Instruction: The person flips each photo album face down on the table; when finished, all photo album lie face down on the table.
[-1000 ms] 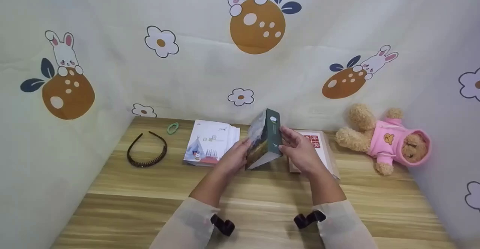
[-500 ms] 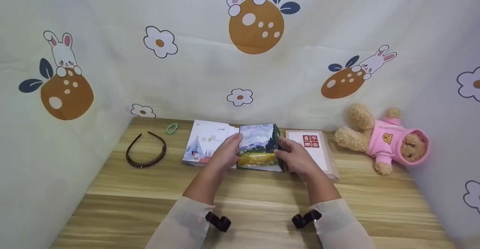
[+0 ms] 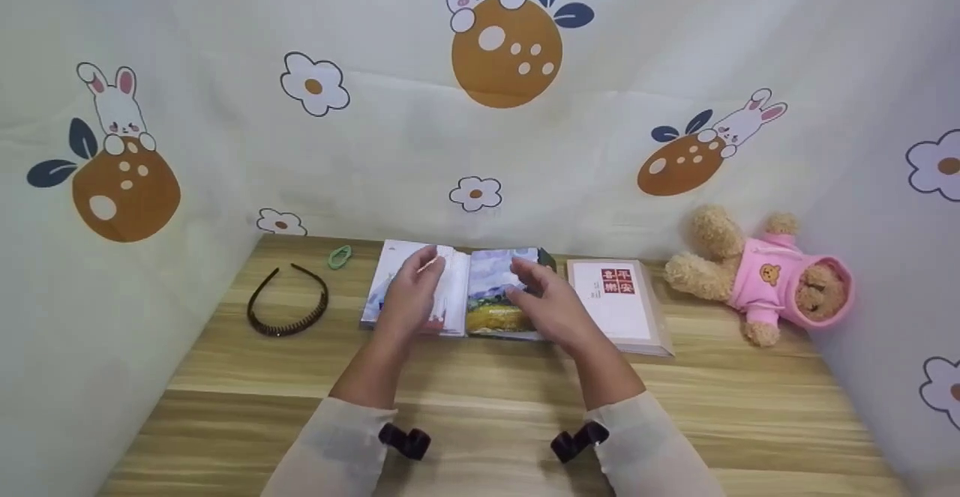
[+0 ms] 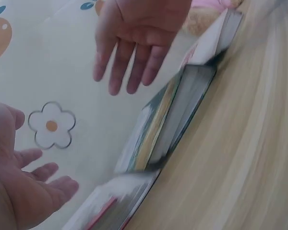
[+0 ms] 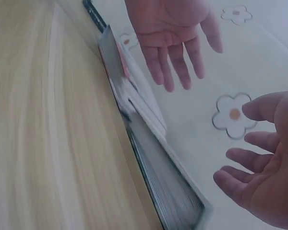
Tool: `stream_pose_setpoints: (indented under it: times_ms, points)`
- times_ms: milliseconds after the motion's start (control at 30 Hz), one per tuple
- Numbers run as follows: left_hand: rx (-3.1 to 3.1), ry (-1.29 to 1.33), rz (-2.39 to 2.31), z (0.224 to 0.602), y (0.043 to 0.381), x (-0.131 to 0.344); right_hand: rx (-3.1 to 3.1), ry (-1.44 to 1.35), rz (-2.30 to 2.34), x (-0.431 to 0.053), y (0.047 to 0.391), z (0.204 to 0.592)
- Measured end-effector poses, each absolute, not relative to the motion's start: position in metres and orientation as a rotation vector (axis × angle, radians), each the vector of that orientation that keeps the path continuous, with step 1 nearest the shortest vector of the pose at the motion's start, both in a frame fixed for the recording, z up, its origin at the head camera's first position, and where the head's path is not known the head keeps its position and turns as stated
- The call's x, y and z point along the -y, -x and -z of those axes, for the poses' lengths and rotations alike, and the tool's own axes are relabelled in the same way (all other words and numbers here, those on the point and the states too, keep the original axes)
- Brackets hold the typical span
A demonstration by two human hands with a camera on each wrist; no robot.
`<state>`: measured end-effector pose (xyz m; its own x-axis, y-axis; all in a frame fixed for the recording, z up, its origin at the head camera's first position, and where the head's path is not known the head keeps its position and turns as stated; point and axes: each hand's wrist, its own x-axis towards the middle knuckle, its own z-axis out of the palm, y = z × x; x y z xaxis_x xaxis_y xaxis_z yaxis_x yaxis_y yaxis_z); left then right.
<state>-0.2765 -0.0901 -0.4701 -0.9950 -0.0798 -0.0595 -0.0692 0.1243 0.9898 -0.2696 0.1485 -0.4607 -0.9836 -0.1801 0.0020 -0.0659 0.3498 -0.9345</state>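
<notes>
Wood-grained tabletop (image 3: 487, 407) under thick, rectangular books (image 3: 491, 315)

The light is soft (2 wrist views show blur).

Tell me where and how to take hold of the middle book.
The middle book is probably best gripped at its near edge, coming from the person's side, thumb on the cover, fingers low against the pages. It lies flat, so reaching underneath looks hard; the left book crowds one side, the right book flanks the other, and no book blocks the near edge.
</notes>
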Motion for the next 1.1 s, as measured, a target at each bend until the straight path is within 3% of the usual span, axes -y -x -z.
stream_pose_setpoints:
  times_ms: [433, 1100]
  points:
    - [2.341, -0.307, 1.912, 0.474, 0.267, 0.175, -2.363, 0.458, 1.676, -0.073, 0.289, 0.473]
    - [2.648, -0.358, 1.885, 0.498, 0.273, 0.177, -2.349, 0.435, 1.557, -0.056, 0.275, 0.499]
